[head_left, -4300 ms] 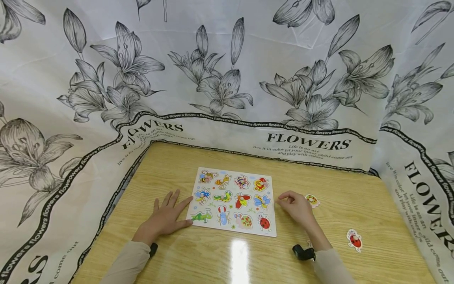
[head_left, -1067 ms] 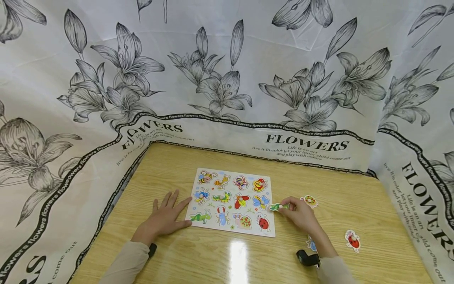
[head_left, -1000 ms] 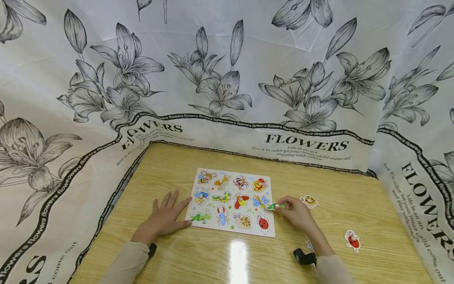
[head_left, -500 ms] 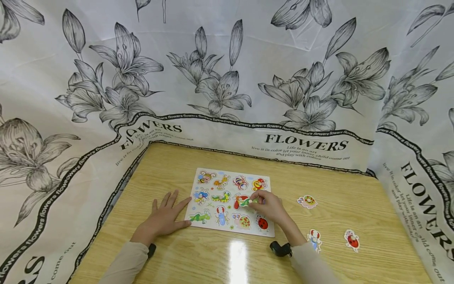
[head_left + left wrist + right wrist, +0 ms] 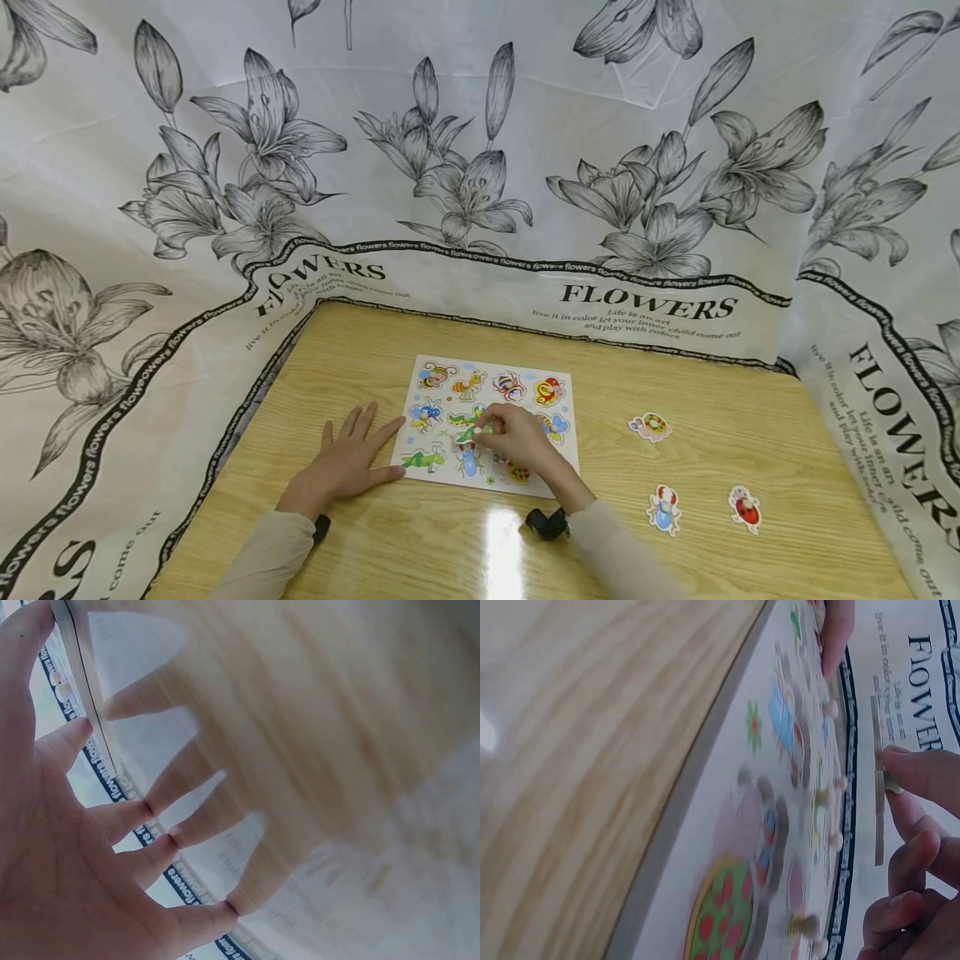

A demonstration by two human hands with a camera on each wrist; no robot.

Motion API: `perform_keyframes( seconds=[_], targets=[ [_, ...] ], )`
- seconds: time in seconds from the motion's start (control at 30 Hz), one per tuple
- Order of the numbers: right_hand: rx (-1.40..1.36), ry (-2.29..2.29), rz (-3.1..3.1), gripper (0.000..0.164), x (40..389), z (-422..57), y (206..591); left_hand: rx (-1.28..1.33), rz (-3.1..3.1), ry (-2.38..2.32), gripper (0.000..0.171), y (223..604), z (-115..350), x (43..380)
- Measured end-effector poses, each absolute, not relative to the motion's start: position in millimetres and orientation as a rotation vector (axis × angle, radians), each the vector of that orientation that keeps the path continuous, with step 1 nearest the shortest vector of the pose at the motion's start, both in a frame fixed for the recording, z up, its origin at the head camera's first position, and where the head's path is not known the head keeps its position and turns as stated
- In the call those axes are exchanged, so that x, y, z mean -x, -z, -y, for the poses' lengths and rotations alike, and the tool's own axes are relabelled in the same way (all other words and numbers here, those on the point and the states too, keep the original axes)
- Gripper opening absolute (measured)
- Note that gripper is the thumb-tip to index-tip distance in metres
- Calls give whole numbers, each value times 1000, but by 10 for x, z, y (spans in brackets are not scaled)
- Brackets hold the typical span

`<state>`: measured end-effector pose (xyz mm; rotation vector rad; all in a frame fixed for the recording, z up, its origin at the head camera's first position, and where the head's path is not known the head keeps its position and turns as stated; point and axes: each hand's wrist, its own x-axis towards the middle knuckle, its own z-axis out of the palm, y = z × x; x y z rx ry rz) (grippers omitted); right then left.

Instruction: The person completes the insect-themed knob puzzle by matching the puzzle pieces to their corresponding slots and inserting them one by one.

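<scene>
Pinching the probably light, stiff green piece [image 5: 466, 436] by its knob [image 5: 477, 431], the right hand [image 5: 521, 436] holds sensibly — left hand [image 5: 341, 462] spread wide.

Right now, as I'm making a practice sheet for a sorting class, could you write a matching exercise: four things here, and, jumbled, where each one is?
1. Grasshopper piece
2. Snail piece
3. Ladybird piece
4. Left hand

A. Rightmost of the three pieces on the table
B. Spread out at the left edge of the board
C. Pinched by the right hand
D. Highest table piece in the head view

Pairs: 1-C, 2-D, 3-A, 4-B
</scene>
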<state>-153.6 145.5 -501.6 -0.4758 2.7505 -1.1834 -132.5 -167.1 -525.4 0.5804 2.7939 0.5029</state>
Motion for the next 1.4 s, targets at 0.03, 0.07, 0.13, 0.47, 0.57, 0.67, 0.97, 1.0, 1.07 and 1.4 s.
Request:
perform_keyframes(
  seconds=[0.03,0.07,0.13,0.47,0.57,0.67,0.97,1.0,1.07,1.4],
  targets=[
    [490,1177,-2749,10,1538,-1412,5015,-582,-2794,-499,82,5261,1671,1329],
    [504,1165,-2752,10,1542,-1370,5016,-582,-2795,-497,82,5266,1671,1332],
    [524,1161,-2739,10,1538,-1289,5009,-579,-2794,-496,82,5275,1672,1337],
    [568,1109,-2708,12,1521,-948,5086,-574,-2787,-518,82,5262,1674,1336],
    [569,1077,-2716,13,1530,-865,5118,-571,-2790,-523,82,5267,1675,1335],
    [560,1040,-2720,12,1535,-796,5141,-573,-2796,-522,81,5277,1677,1336],
    [503,945,-2713,13,1509,-675,5188,-596,-2805,-525,81,5269,1674,1334],
    [502,943,-2712,13,1505,-668,5188,-592,-2801,-523,81,5267,1672,1333],
    [497,936,-2707,13,1501,-656,5189,-590,-2797,-521,82,5271,1672,1333],
    [536,899,-2720,13,1501,-604,5196,-594,-2795,-514,81,5267,1675,1339]
  ],
)
